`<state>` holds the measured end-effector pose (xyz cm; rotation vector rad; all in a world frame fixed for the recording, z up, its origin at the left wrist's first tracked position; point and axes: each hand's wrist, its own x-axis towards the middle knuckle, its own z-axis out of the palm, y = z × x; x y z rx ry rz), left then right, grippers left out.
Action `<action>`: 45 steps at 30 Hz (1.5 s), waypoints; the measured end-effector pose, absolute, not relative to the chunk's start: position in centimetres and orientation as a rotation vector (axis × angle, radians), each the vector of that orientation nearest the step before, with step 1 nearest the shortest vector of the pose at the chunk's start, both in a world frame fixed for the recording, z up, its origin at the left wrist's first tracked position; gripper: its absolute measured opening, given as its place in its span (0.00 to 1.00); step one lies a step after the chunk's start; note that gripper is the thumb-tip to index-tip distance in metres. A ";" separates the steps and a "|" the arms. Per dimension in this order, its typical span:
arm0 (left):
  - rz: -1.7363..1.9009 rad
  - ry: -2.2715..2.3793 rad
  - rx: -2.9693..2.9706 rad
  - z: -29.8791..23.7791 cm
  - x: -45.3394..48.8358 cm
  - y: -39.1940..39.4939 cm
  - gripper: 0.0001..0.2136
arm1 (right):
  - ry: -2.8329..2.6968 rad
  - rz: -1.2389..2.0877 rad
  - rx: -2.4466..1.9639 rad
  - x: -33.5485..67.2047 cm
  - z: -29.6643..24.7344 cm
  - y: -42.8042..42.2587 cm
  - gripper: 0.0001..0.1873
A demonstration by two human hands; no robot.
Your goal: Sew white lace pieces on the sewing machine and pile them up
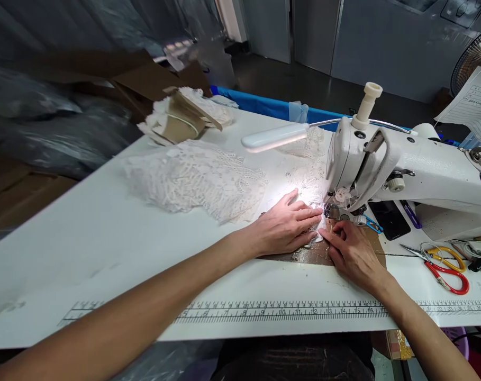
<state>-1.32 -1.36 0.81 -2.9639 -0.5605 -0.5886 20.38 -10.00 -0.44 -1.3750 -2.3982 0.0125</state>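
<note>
My left hand (290, 225) lies flat with its fingers stretched out, pressing white lace fabric (303, 174) onto the sewing machine bed beside the needle area. My right hand (349, 248) is just right of it, its fingers curled and closed on the near edge of the lace. The white sewing machine (415, 159) stands over the work, and its presser foot (331, 211) is right at my fingertips. A white lamp (275, 138) on a bendable neck lights the spot. The needle itself is too small to make out.
More lace (208, 180) lies heaped to the left, with a cardboard-wrapped bundle (184, 119) behind it. On the right are a dark phone (390, 219), a blue thread snipper (373, 225), and scissors (448, 269) with red and yellow handles. A printed ruler (283, 312) runs along the front edge.
</note>
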 end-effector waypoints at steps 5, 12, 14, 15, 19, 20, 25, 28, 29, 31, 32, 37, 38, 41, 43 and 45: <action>-0.563 -0.577 -2.973 1.0 -1.3 -1.6 0.15 | -2.387 0.010 -1.356 20.5 -0.6 -9.9 0.19; -0.524 -0.623 -2.925 1.0 -0.9 -2.2 0.13 | -2.356 0.052 -1.316 20.8 -0.4 -9.7 0.18; -0.497 -0.646 -2.917 1.0 -0.8 -2.2 0.13 | -2.344 0.081 -1.310 20.8 -0.3 -9.7 0.18; -0.484 -0.643 -2.921 1.0 -0.8 -2.2 0.14 | -2.337 0.094 -1.310 20.9 -0.2 -9.6 0.18; -0.497 -0.587 -2.948 0.9 -0.9 -1.8 0.16 | -2.319 0.121 -1.316 21.1 -0.3 -9.6 0.18; -0.507 -0.576 -2.956 0.8 -1.0 -1.7 0.16 | -2.319 0.126 -1.317 21.1 -0.3 -9.6 0.18; -0.514 -0.557 -3.010 0.9 -1.1 -1.3 0.16 | -2.316 0.144 -1.328 21.1 -0.3 -9.6 0.19; -0.501 -0.526 -3.024 1.1 -1.1 -1.1 0.16 | -2.308 0.144 -1.324 21.2 -0.5 -9.6 0.18; -0.497 -0.525 -3.024 1.1 -1.2 -1.0 0.16 | -2.306 0.146 -1.322 21.3 -0.5 -9.6 0.18; -0.491 -0.533 -3.024 1.1 -1.2 -1.0 0.16 | -2.306 0.144 -1.318 21.3 -0.6 -9.6 0.18; -0.485 -0.536 -3.025 1.1 -1.2 -1.1 0.16 | -2.308 0.144 -1.319 21.4 -0.7 -9.6 0.18; -0.492 -0.525 -2.980 0.9 -1.0 -1.4 0.16 | -2.316 0.146 -1.316 21.4 -0.6 -9.6 0.18; -0.505 -0.529 -2.957 0.8 -1.0 -1.5 0.16 | -2.317 0.144 -1.320 21.3 -0.5 -9.6 0.17; -0.518 -0.551 -2.904 0.6 -0.8 -1.7 0.16 | -2.327 0.144 -1.334 21.3 -0.6 -9.6 0.17; -0.504 -0.547 -2.905 0.6 -0.8 -1.7 0.16 | -2.332 0.149 -1.328 21.4 -0.6 -9.5 0.17; -0.484 -0.541 -2.924 0.7 -0.8 -1.7 0.16 | -2.334 0.154 -1.323 21.4 -0.6 -9.5 0.17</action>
